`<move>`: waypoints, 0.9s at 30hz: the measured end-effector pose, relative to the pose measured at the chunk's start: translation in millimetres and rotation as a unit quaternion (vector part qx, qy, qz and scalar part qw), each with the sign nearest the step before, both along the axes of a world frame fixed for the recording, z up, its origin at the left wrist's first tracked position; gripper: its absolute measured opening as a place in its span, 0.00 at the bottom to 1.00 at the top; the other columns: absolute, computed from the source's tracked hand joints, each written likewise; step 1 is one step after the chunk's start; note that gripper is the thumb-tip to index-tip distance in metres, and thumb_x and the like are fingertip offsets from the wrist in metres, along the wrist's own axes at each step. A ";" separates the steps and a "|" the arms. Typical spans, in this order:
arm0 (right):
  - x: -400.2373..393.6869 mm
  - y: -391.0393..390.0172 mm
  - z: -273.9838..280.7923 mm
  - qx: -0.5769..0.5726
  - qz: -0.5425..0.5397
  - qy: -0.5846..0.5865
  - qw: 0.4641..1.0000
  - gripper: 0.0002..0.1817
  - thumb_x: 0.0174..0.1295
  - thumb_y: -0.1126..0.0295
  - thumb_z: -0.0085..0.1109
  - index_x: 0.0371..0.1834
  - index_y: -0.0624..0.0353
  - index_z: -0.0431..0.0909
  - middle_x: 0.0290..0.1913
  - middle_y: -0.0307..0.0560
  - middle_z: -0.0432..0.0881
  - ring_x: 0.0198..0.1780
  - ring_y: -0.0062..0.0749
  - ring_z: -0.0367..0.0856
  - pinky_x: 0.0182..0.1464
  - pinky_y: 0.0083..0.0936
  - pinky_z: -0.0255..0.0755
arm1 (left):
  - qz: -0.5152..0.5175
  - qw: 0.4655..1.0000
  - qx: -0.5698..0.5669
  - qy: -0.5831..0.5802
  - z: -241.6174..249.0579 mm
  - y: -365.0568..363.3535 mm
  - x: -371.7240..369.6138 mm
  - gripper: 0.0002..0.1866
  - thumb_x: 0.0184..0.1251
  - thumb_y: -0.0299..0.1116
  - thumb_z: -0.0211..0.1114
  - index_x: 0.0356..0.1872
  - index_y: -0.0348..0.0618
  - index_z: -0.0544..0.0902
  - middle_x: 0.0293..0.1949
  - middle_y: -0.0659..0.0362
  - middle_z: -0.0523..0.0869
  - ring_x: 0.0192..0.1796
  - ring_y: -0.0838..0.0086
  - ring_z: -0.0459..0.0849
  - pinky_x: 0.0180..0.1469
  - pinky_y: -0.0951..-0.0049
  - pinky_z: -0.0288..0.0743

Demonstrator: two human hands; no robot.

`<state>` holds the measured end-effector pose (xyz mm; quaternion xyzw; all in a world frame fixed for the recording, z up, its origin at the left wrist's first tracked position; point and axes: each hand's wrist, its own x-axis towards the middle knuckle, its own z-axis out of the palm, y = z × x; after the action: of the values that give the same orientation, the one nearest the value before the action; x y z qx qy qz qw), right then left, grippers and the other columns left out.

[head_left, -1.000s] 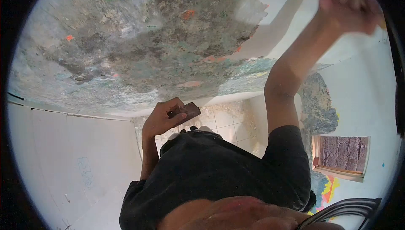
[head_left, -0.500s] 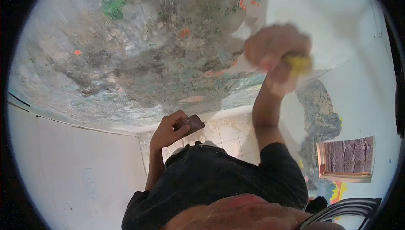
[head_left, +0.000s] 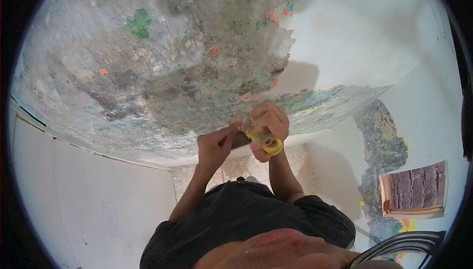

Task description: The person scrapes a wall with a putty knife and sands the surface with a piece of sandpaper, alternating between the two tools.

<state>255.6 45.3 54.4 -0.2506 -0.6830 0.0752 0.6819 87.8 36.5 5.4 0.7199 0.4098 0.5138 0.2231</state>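
In front of my chest both hands have come together, close to the patchy wall [head_left: 182,81]. My right hand [head_left: 270,120] is closed around the yellow handle of a putty knife [head_left: 271,144]. Its front end, blurred, points at my left hand. My left hand [head_left: 213,149] pinches a dark brown flat plate [head_left: 241,141] between thumb and fingers. The putty knife's front end overlaps the plate's upper edge in this view, and my right fingers partly hide the plate.
Smooth white coating [head_left: 359,37] covers the upper right of the wall; the rest is grey with green and orange paint spots. A small framed opening [head_left: 414,190] with brickwork behind it sits at the right. Floor tiles [head_left: 239,168] show below the wall.
My right hand has come down and left from the white-coated area with the putty knife, to beside my left hand. My left hand has moved slightly right, still gripping the brown plate.
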 end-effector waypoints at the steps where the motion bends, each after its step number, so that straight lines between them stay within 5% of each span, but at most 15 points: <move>1: 1.7 -1.8 -0.8 0.009 -0.007 -0.023 1.000 0.17 0.46 0.53 0.63 0.24 0.50 0.67 0.30 0.44 0.76 0.31 0.40 0.73 0.35 0.32 0.66 | 0.022 0.999 0.035 0.014 -1.1 4.6 0.8 0.12 0.61 0.27 0.72 0.46 0.48 0.90 0.23 0.54 0.86 0.19 0.75 0.82 0.24 0.73 0.74; 4: 6.8 -9.8 -2.8 0.010 -0.008 -0.074 0.997 0.16 0.47 0.56 0.65 0.27 0.50 0.68 0.36 0.46 0.77 0.40 0.43 0.74 0.45 0.36 0.65 | 0.047 0.985 0.157 0.049 -4.7 23.7 -1.5 0.11 0.60 0.27 0.72 0.44 0.47 0.89 0.20 0.56 0.84 0.18 0.70 0.81 0.22 0.72 0.73; 12: 17.4 -29.8 -34.3 -0.087 0.040 -0.047 0.994 0.19 0.49 0.57 0.70 0.33 0.53 0.69 0.56 0.55 0.70 0.57 0.48 0.67 0.62 0.50 0.59 | -0.058 0.960 0.249 0.117 -6.5 46.8 11.0 0.24 0.49 0.21 0.72 0.52 0.51 0.87 0.15 0.62 0.77 0.16 0.71 0.77 0.20 0.70 0.71; 15: 25.4 -43.4 -32.1 -0.126 -0.021 -0.096 0.987 0.23 0.48 0.55 0.73 0.42 0.54 0.74 0.62 0.55 0.65 0.62 0.50 0.63 0.67 0.53 0.56 | -0.037 0.950 0.284 0.123 -2.7 53.1 12.9 0.26 0.46 0.20 0.72 0.52 0.52 0.87 0.16 0.63 0.78 0.16 0.71 0.77 0.21 0.71 0.72; 18: 37.4 -60.0 -22.4 -0.233 0.115 -0.021 0.965 0.33 0.50 0.59 0.74 0.58 0.53 0.70 0.65 0.56 0.63 0.62 0.47 0.68 0.63 0.52 0.66 | -0.033 0.939 0.325 0.108 13.3 66.9 9.5 0.28 0.45 0.21 0.72 0.53 0.51 0.86 0.17 0.63 0.77 0.17 0.72 0.77 0.21 0.71 0.72; 21: 39.9 -69.0 -31.8 -0.422 0.260 0.151 0.855 0.39 0.56 0.65 0.71 0.68 0.53 0.59 0.65 0.57 0.64 0.58 0.42 0.73 0.51 0.43 0.80 | -0.059 0.925 0.352 0.127 31.0 74.8 10.4 0.29 0.44 0.21 0.72 0.54 0.52 0.86 0.17 0.65 0.76 0.18 0.73 0.76 0.21 0.72 0.72; 22: 37.3 -65.8 -41.9 -0.451 0.222 0.152 0.851 0.41 0.60 0.57 0.69 0.71 0.53 0.54 0.63 0.56 0.68 0.54 0.37 0.79 0.36 0.31 0.85 | -0.072 0.920 0.358 0.141 35.3 74.9 13.2 0.30 0.43 0.22 0.73 0.54 0.52 0.86 0.18 0.65 0.75 0.18 0.73 0.75 0.21 0.72 0.71; 25: 28.6 -54.5 -58.5 -0.482 0.267 0.182 0.815 0.39 0.64 0.55 0.66 0.71 0.56 0.53 0.53 0.54 0.77 0.43 0.33 0.83 0.34 0.27 0.84 | -0.100 0.909 0.378 0.144 46.3 74.9 27.5 0.31 0.43 0.23 0.73 0.55 0.52 0.85 0.20 0.66 0.75 0.18 0.74 0.74 0.22 0.72 0.71; 26: 21.9 -55.7 -50.2 -0.471 0.287 0.247 0.796 0.38 0.64 0.52 0.65 0.69 0.59 0.56 0.37 0.51 0.82 0.28 0.31 0.82 0.28 0.24 0.81 | -0.101 0.909 0.375 0.150 47.4 77.0 30.2 0.31 0.43 0.23 0.73 0.56 0.52 0.85 0.20 0.66 0.75 0.18 0.74 0.74 0.22 0.72 0.71; 27: 21.5 -56.3 -43.5 -0.471 0.305 0.257 0.787 0.34 0.64 0.54 0.65 0.66 0.60 0.60 0.34 0.51 0.82 0.25 0.30 0.81 0.26 0.23 0.80 | -0.102 0.910 0.371 0.157 47.8 78.0 32.0 0.31 0.43 0.24 0.73 0.56 0.52 0.84 0.21 0.67 0.76 0.18 0.74 0.74 0.22 0.72 0.72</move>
<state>277.1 -11.0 11.0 -0.2911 -0.4026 0.6533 0.5713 119.9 114.5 53.1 0.8601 0.1441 0.4834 -0.0763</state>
